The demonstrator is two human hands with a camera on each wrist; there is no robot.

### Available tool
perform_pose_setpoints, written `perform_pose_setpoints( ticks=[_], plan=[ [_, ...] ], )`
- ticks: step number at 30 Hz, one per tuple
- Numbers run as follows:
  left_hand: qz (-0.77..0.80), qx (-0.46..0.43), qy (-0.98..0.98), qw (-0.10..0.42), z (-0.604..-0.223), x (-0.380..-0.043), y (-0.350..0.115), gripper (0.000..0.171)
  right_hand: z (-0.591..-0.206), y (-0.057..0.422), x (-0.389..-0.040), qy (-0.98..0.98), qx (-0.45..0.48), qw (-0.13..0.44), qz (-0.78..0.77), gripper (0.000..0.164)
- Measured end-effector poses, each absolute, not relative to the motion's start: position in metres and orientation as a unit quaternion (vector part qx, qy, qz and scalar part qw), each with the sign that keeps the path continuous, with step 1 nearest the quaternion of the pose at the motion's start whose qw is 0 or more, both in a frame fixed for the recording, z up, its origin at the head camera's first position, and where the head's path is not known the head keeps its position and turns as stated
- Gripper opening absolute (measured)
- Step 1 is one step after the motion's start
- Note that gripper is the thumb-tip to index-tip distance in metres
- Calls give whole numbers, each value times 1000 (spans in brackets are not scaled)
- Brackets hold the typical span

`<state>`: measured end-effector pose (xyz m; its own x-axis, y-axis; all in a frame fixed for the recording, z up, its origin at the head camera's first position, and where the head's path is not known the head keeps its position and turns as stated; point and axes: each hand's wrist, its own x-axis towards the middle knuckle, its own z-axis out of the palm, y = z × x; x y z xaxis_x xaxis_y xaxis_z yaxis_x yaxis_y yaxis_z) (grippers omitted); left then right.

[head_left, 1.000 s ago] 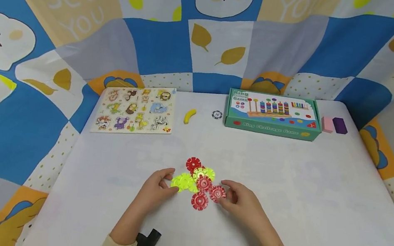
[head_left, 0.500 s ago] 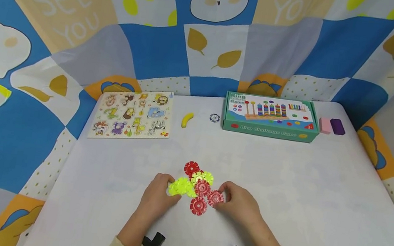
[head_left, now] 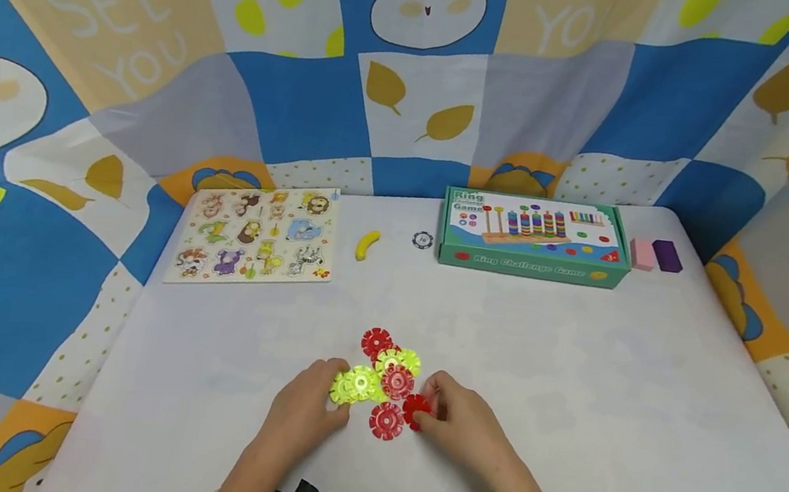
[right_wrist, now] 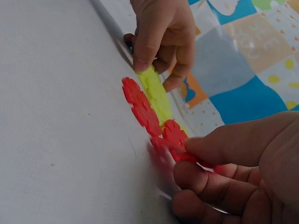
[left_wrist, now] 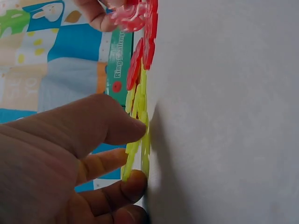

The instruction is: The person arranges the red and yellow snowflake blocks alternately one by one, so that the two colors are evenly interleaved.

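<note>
A small cluster of notched plastic snowflake discs lies on the white table, some red and some yellow-green. My left hand (head_left: pixel 302 405) holds the yellow-green discs (head_left: pixel 360 382) at their left edge, thumb on the near side and fingers on the far side. In the right wrist view those yellow-green discs (right_wrist: pixel 154 88) overlap one another. My right hand (head_left: pixel 464 424) pinches a red disc (head_left: pixel 415 411), tilted, between thumb and fingers. Another red disc (head_left: pixel 386 421) lies just left of it. One more red disc (head_left: pixel 376 343) sits at the far side of the cluster.
Behind the cluster stand an animal puzzle board (head_left: pixel 255 237), a yellow banana-shaped toy (head_left: pixel 367 245) and a round black-and-white token (head_left: pixel 422 240). A green game box (head_left: pixel 535 239) is at back right, beside a pink block (head_left: pixel 641 254) and a purple block (head_left: pixel 667 256). Patterned fabric (head_left: pixel 300 111) hangs behind.
My right hand has closed its thumb and fingers on the rightmost red disc and tilted it. My left hand has taken hold of the yellow-green discs. The head view has shifted slightly.
</note>
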<state>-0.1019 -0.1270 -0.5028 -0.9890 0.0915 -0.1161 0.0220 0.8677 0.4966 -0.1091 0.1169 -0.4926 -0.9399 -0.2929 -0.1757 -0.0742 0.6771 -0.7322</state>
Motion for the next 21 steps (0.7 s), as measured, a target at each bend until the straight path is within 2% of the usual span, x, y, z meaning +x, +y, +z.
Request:
perform_pose_setpoints(
  ticks=[5,14,21],
  plan=[
    [230,48,969,76,-500,-100,-127,55,-493,119,-107,903,-116,149,-387,32],
    [212,54,974,67,-499,-97,-126,55,-498,125,-110,881,-145,187,-410,22],
    [211,24,975,70,-481,-91,-133,55,-498,129,-112,867,-140,217,-427,36]
  ],
)
